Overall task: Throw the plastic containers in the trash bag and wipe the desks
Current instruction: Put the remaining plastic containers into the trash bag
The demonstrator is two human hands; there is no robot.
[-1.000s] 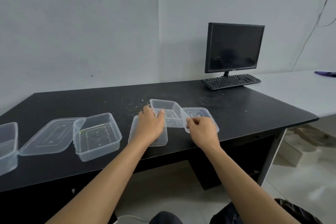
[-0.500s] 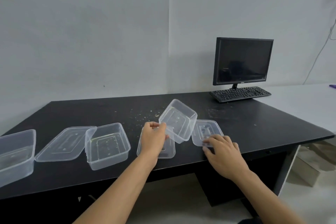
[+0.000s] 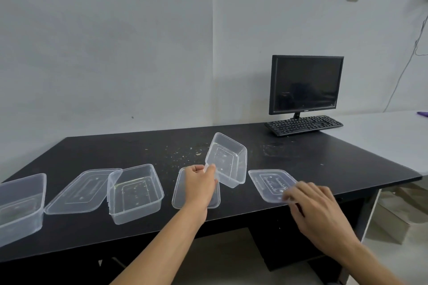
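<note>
**Finding 1, change.** One second ago the clear rectangular plastic container (image 3: 228, 162) sat flat on the black tabletop (image 3: 324, 169) with both hands on it. It is now off the surface, tilted with its open side toward me. My left hand (image 3: 200, 183) pinches it at the near rim corner between thumb and fingers. My right hand (image 3: 317, 213) has let go of it and moved to 4 o'clock of the container. Its fingers now reach over the near corner of the clear flat plastic lid (image 3: 266, 180) lying there. That hand is blurred, and I cannot tell whether it grips the lid or only touches it.

**Finding 2, remaining items.** A second clear lid (image 3: 178, 194) lies flat beneath my left hand. At 9 o'clock of it stand another clear open container (image 3: 136, 192), a third lid (image 3: 78, 192) leaning against that container's left rim, and a further container (image 3: 20, 203) at the frame's left edge. None of these has moved.

**Finding 3, surface.** Pale crumbs (image 3: 180, 152) are scattered at 12 o'clock of my left hand. A black monitor (image 3: 305, 83) and a black keyboard (image 3: 303, 124) stand at 2 o'clock.

**Assessment.** I judge the clearing to be at its start: one container is lifted and its lid is about to be collected. No trash bag is in view now, so I will need to turn to find it. Wiping has not begun.
</note>
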